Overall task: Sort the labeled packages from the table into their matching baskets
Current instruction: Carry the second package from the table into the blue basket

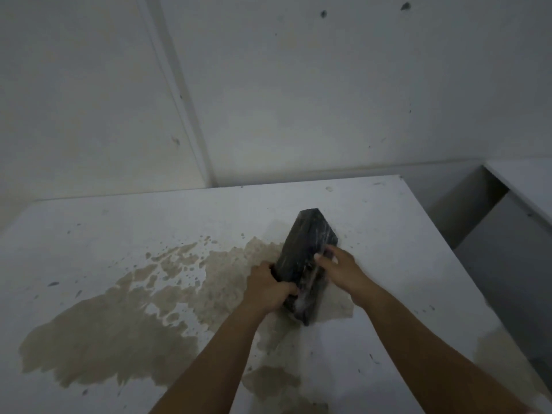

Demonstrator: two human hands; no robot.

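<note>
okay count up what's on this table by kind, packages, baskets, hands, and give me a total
Dark wrapped package: 1
Baskets: 0 in view
Hands, left hand and right hand, both gripping the package: 2
Total: 3

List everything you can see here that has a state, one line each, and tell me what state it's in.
Package: dark, plastic-wrapped, on the table, gripped from both sides; label not readable.
Left hand: closed on the package's near left side.
Right hand: fingers on the package's right side.
Table: white, stained tan-brown.
Baskets: none in view.
</note>
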